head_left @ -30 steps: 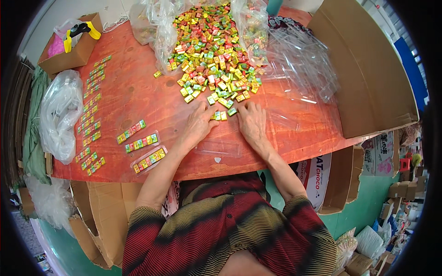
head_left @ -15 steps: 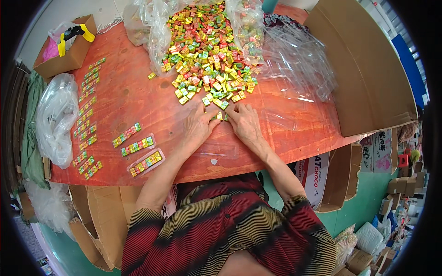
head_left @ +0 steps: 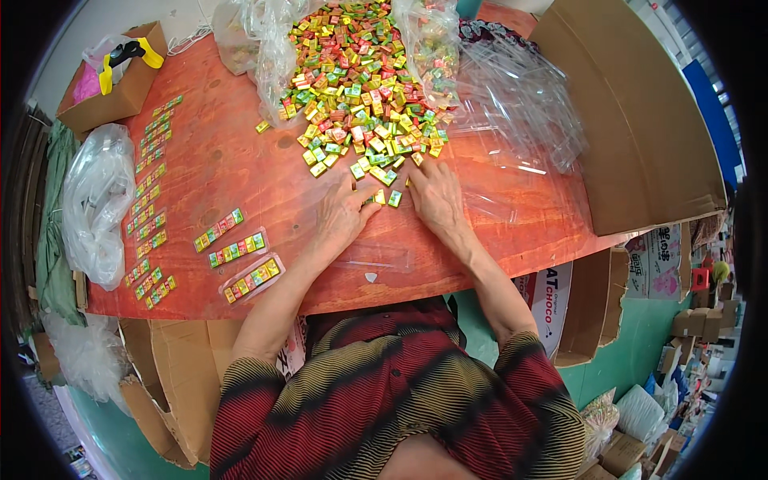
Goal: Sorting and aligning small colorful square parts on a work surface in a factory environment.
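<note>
A heap of small yellow, red and green boxes spreads over the red wooden table. At its near edge, my left hand pinches a small yellow box between thumb and forefinger. Beside it a loose green-and-yellow box lies on the table, between my two hands. My right hand reaches to the heap's front edge, fingers bent and apart, fingertips by a yellow box. Nearer me lies a clear plastic tray. To the left rests a clear tray filled with a row of boxes, with two similar rows behind it.
Several more box rows line the table's left side. Beyond them are a bundled clear plastic bag and an open carton. Clear plastic trays pile up at the right, against a tall cardboard panel. Plastic bags flank the heap.
My right hand has moved right and forward to the heap's edge, away from my left hand. The green-and-yellow box between them now shows in full. The left hand has barely moved.
</note>
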Demonstrator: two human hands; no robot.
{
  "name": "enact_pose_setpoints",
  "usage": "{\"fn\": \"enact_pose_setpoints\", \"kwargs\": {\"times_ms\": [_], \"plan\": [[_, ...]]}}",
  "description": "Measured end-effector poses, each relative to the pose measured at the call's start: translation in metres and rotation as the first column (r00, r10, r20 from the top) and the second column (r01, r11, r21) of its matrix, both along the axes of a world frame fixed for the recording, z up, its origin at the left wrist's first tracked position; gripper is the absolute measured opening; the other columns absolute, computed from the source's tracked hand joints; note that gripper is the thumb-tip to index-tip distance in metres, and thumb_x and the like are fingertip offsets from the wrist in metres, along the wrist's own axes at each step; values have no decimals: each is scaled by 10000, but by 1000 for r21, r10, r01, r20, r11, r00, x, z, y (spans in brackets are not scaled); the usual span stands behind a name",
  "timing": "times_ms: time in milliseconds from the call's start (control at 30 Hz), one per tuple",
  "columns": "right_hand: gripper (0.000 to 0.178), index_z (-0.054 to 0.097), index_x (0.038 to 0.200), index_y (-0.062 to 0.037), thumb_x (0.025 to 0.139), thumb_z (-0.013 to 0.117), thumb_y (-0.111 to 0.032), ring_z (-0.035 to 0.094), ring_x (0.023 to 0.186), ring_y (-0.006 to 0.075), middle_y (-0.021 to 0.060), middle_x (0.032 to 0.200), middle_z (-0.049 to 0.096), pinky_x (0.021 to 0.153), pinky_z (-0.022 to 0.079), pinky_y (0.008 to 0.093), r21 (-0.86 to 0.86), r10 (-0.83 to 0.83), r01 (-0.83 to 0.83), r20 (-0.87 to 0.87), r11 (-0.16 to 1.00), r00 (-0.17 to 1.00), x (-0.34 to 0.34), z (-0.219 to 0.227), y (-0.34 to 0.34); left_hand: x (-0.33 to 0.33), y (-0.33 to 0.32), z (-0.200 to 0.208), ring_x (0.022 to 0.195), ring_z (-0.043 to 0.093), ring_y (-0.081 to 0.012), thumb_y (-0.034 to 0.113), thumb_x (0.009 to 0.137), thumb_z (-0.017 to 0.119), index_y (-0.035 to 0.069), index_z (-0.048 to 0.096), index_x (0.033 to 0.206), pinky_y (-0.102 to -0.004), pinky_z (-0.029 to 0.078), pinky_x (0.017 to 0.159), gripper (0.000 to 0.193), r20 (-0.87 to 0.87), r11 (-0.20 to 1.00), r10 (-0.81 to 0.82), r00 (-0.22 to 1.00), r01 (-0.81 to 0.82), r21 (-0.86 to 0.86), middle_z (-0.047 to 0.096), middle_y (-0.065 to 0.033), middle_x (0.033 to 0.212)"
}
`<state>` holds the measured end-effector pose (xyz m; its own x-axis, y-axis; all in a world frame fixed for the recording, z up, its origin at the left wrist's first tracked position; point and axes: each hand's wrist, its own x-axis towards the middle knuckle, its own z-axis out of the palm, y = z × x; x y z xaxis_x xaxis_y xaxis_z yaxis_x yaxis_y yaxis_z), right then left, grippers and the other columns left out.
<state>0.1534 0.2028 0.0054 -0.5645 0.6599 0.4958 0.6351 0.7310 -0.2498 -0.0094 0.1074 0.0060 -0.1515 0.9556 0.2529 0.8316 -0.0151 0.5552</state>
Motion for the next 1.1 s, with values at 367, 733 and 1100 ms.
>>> {"fn": "enact_pose_setpoints", "kwargs": {"times_ms": [367,733,1100], "plan": [[333,565,1052,-58,730,632,-110,515,912,292,116,1034,543,761,423,391,-198,105,-92,60,976,993,20,10,-25,-3,-2,0,791,524,-279,197,687,705,169,652,962,-392,440,652,281,7,1000,-26,1000,26,-3,453,-90,824],[370,534,1078,-33,730,640,-100,533,930,322,147,1041,525,746,463,380,-211,-121,167,213,963,970,14,11,-10,-3,-1,-3,809,528,-281,213,688,704,181,653,963,-400,448,659,281,-9,1000,-13,1000,13,-12,452,-95,843],[357,549,1077,-97,734,639,-133,571,797,286,105,896,533,622,477,384,-303,205,-201,-18,931,979,-10,7,-33,-6,-4,-4,836,529,-287,210,685,706,164,641,989,-398,454,670,314,-17,1000,-21,1000,20,-21,466,-99,872]]}}
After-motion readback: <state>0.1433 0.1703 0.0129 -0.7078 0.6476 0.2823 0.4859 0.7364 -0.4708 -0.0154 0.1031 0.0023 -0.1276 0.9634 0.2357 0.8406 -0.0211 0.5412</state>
